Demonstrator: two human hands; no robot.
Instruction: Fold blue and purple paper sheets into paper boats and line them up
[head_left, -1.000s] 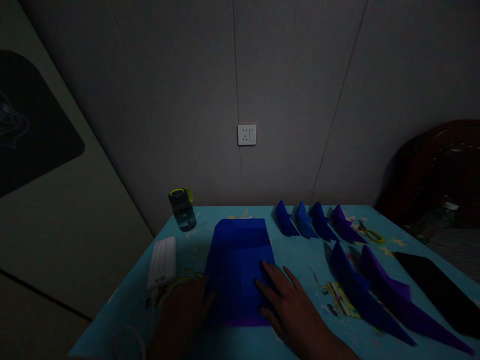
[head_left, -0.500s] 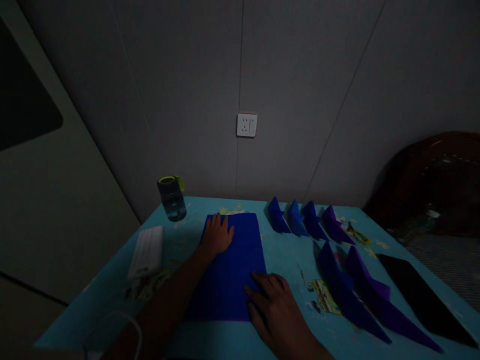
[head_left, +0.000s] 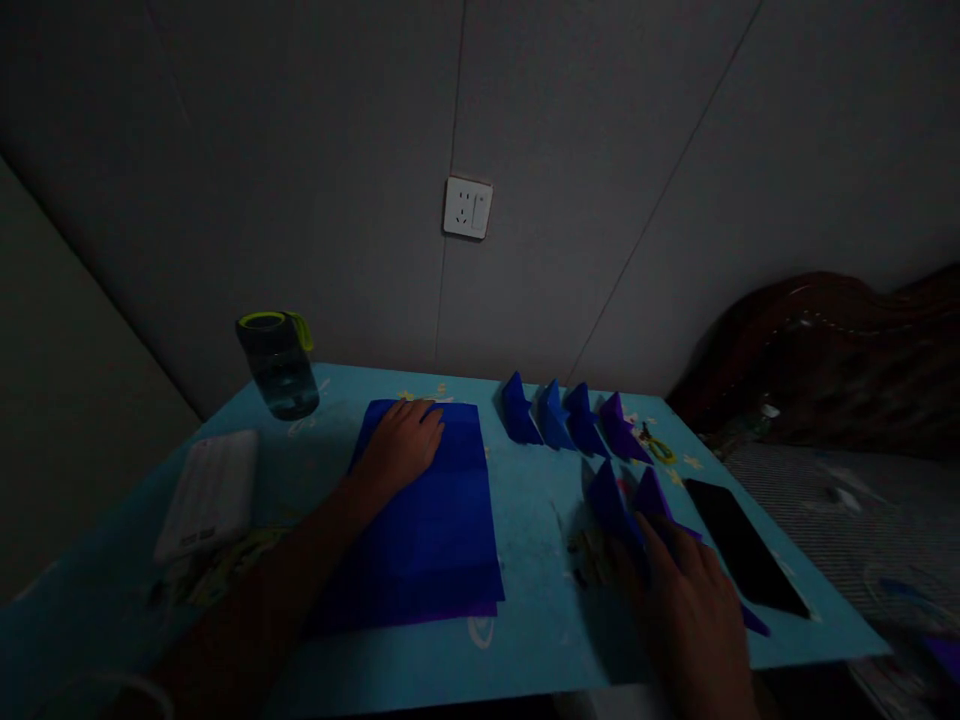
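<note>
My left hand point(head_left: 401, 450) lies with its fingers out on the far part of a blue sheet of paper point(head_left: 442, 520). Beneath that sheet, the edge of a purple sheet point(head_left: 459, 611) shows at the near side. To the right, my right hand point(head_left: 694, 610) is closed around the larger dark blue paper boat point(head_left: 611, 502), thumb on its left side and fingers over it; much of the boat is hidden by the hand. Close beside it stands a purple paper boat point(head_left: 651, 495), partly behind my fingers.
Several smaller paper boats point(head_left: 555, 415) stand in a row toward the wall. A black phone-like slab point(head_left: 742, 545) lies at the right, near green-handled scissors point(head_left: 660, 450). At the left are a water bottle point(head_left: 283, 370) and a white power bank point(head_left: 214, 495) with a cable.
My right hand has left the blue sheet and moved right onto the dark blue boat. The near edge of the blue sheet has shifted, showing purple paper below. The view has turned to the right.
</note>
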